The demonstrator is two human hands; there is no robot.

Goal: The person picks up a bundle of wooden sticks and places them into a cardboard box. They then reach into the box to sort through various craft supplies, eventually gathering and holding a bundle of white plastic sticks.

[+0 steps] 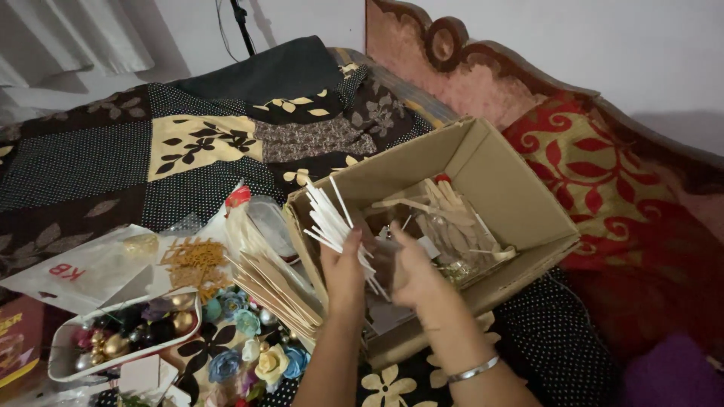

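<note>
The left hand [343, 275] was closed around a bundle of thin white sticks [335, 226] at the near-left edge of the open cardboard box [520, 203] on the bed, their long axis tilted so the free ends fanned up and to the left while the lower ends ran down and right past the fingers. The right hand [411, 271], a metal bangle [473, 369] on its wrist, reached into the box just beside them with fingers curled, though I could not tell whether it pinched anything. To the left lay a stack of flat wooden sticks [275, 286], paper flowers [249, 350] and a tray of baubles [121, 335].
</note>
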